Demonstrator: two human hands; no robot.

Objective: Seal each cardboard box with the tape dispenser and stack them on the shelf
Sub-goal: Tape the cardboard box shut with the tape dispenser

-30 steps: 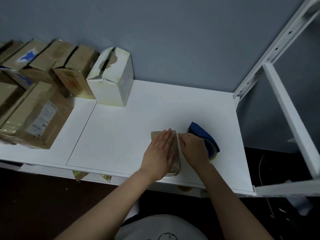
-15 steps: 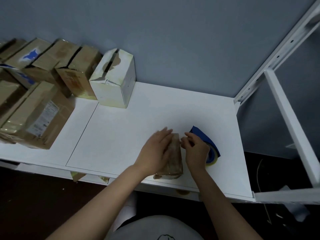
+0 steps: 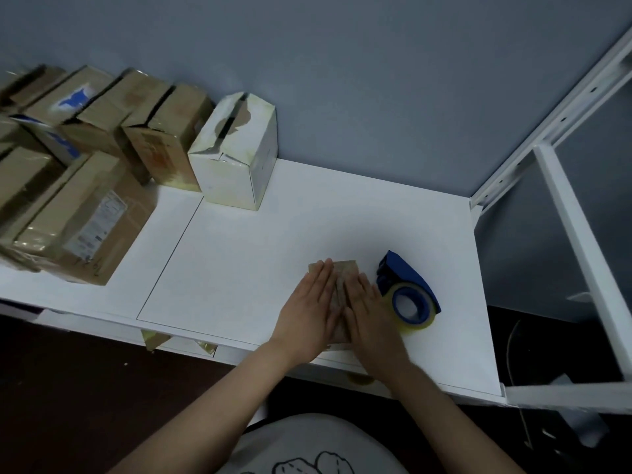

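Hands flat: left hand (image 3: pixel 307 311), right hand (image 3: pixel 371 314) press 1 small box (image 3: pixel 346 268) | 1 tape dispenser (image 3: pixel 408 290) beside | 1 white box (image 3: pixel 236 159) behind

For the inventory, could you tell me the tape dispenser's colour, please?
The tape dispenser is blue; head view.

A broad bare stretch of the white shelf board (image 3: pixel 273 241) is left free between the white box (image 3: pixel 236 165) at the back and the small cardboard box (image 3: pixel 347 268) near the front edge. The left side is blocked by brown cardboard boxes (image 3: pixel 89 213), packed against one another up to the grey wall (image 3: pixel 342 80). Just right of the small box, passage is narrowed by the blue tape dispenser (image 3: pixel 407 289). The right edge is bounded by slanted white frame bars (image 3: pixel 578 241). The small box's top is covered by the left hand (image 3: pixel 307 316) and right hand (image 3: pixel 372 319), laid flat.
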